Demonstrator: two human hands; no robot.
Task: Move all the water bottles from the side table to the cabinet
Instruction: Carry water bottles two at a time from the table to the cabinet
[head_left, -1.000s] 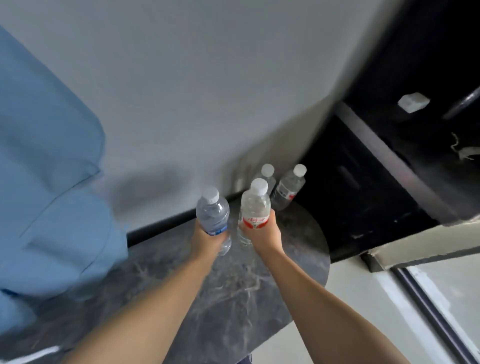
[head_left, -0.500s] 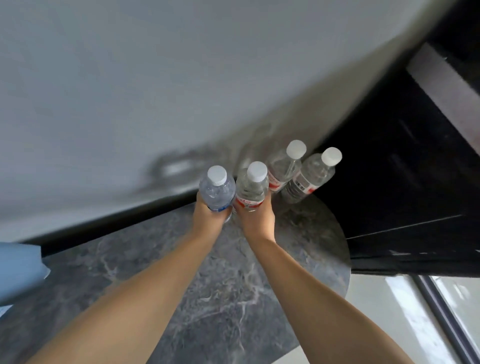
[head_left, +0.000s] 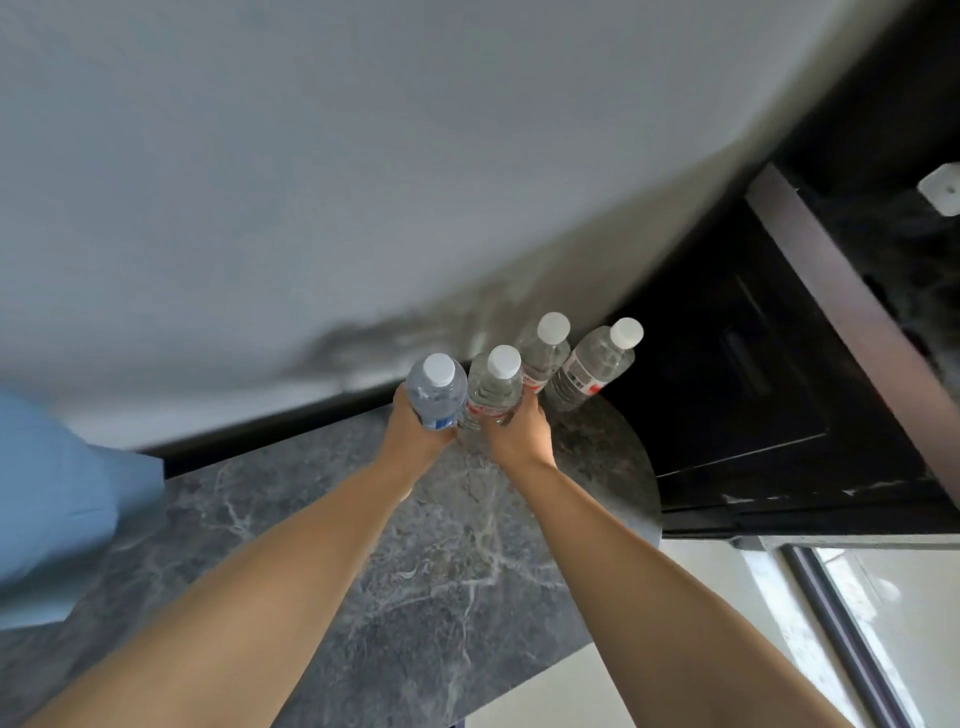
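- Here, the left hand (head_left: 415, 434) wraps its grip around a clear blue-labelled bottle (head_left: 436, 397), white-capped.
- The right hand (head_left: 519, 434) curls round a ribbed red-labelled bottle (head_left: 493, 389) just beside it.
- Two more red-labelled bottles (head_left: 543, 348) (head_left: 592, 369) stand at the rounded far end of the dark, veined marble table (head_left: 441, 571).
- A black cabinet (head_left: 753, 389) sits to the right.
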